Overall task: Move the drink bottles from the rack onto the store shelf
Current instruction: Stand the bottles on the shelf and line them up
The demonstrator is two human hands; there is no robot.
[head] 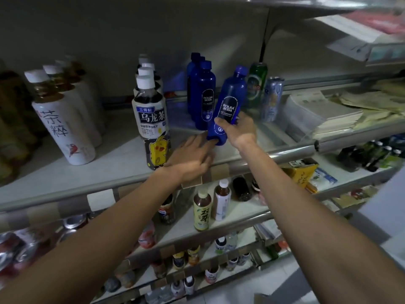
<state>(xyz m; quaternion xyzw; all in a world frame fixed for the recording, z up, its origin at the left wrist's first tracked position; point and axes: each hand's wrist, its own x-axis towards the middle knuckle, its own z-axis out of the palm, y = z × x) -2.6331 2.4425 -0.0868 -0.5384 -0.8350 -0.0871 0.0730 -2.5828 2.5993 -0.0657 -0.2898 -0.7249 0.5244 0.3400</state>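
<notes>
1. The store shelf [114,159] is pale grey; a rounded metal rail [285,154] runs along its front edge.
2. Toward the left end, white tea bottles [65,128] stand in a row from front to back.
3. Near the middle, oolong tea bottles [151,119] with white caps form a second row; the first stands close to the front edge.
4. Just right of them, blue soda bottles [202,95] stand in a row, set farther back.
5. A green can [258,84] and a silver can [271,99] stand upright, side by side.
6. Flat paper packets [324,110] lie stacked at the right end.
</notes>
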